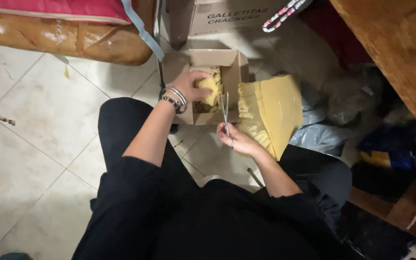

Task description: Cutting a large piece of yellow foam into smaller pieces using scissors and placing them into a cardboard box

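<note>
Floor: pale tiled floor (39, 125) spreads out to the left of both hands, under the seated person's black-clad legs.
Left hand: the left hand (191, 85) reaches into the small open cardboard box (203, 60); bracelets (175, 100) ring the wrist just behind it.
Left fingers: clenched around a yellow piece (211, 86) of soft material, held inside the box above more yellow scraps.
Scissors: thin metal scissors (225, 111) stand just right of the left fingers, blades pointing up over the box's front wall.
Right hand: the right hand (237, 140) sits below the box, close to the person's lap.
Right fingers: closed on the scissors' handles.
Yellow sheet: a large folded yellow sheet (275, 113) lies just right of the right fingers, leaning beside the box.
Far right: grey plastic bags (321, 135) and a wooden surface (400, 58) lie beyond the sheet.
</note>
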